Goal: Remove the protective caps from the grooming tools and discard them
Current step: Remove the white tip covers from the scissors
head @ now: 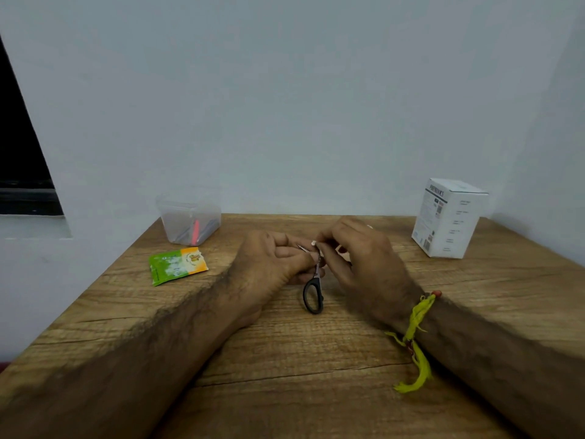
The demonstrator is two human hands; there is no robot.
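1. Scissors point(314, 289) over table point(285, 359) centre, blades up; left hand point(272, 264) grips them near the pivot.
2. Right hand point(357, 261) pinches white cap point(313, 243) beside the tip — a slip could jab fingers.
3. Cap is tiny — could drop, roll off.

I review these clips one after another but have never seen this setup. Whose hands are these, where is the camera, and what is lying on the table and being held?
There is no machine here. A person wears one wide-angle camera on the head, looking forward and down, so both forearms reach in from the bottom edge. The left hand grips small scissors, whose black handle loop hangs below the fingers. The right hand pinches a small white cap near the blade tip; whether it is fully off I cannot tell. On the wooden table sit a clear plastic container with some tools inside, a green and orange sachet, and a white box at the right.
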